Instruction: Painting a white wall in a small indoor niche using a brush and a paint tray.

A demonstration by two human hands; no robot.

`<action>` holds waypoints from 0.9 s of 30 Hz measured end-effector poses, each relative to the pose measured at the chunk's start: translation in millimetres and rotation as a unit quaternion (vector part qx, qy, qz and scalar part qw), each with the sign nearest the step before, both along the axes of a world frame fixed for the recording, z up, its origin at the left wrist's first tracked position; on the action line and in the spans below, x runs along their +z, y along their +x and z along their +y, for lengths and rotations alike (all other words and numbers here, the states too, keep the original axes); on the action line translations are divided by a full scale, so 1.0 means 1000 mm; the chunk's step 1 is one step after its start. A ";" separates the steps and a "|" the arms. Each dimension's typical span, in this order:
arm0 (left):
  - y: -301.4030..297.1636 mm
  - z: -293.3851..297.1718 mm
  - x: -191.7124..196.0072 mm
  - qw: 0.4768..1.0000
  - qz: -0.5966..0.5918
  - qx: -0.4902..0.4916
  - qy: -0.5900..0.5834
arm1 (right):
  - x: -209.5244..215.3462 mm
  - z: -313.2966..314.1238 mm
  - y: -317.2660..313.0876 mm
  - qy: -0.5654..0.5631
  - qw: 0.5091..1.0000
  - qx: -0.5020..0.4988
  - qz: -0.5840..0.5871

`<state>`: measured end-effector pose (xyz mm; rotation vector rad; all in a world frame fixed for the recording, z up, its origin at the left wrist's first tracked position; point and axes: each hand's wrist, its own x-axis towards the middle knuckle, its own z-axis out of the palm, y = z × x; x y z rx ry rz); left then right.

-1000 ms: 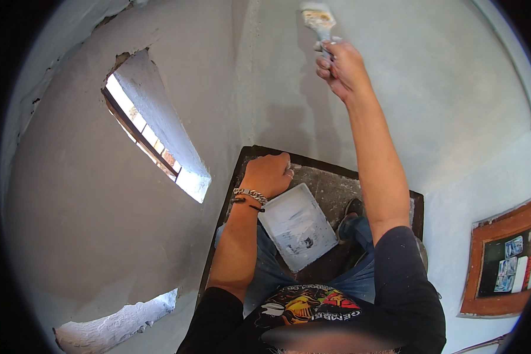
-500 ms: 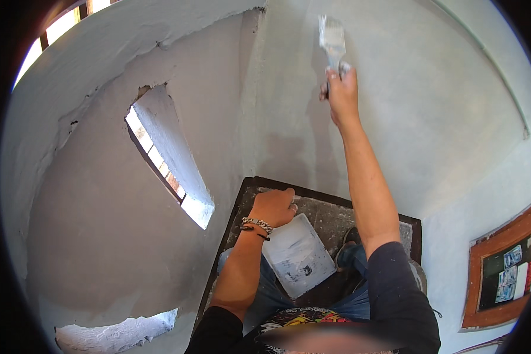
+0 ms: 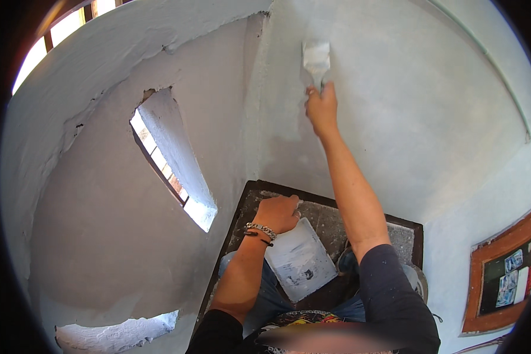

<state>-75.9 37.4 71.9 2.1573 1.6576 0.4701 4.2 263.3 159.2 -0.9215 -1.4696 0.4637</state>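
A: Right hand (image 3: 321,109) is stretched up and far, arm nearly straight, fingers wrapped tight around the handle of a paintbrush (image 3: 316,59).

B: And the bristles?

A: Flat against the pale blue wall (image 3: 407,118), just right of the corner where two walls meet. The brush head is loaded white, and the patch around it looks lighter than the wall lower down.

B: What about the other hand?

A: Left hand (image 3: 277,213) sits low and near, fingers curled shut over the far-left rim of a white paint tray (image 3: 301,262). The tray tilts toward the person, resting over the knees, with dark smudges in its near end. A chain bracelet (image 3: 259,229) and a dark band circle that wrist.

B: Anything else nearby?

A: A slanted window slot (image 3: 171,171) cuts the wall at left, with broken plaster around it. A wood-framed board (image 3: 504,277) hangs at right. Dark speckled flooring (image 3: 330,215) shows beneath the tray.
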 end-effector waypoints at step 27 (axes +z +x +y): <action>0.002 0.002 -0.006 0.999 -0.023 -0.006 0.021 | 0.128 0.024 -0.048 0.113 0.974 -0.098 -0.171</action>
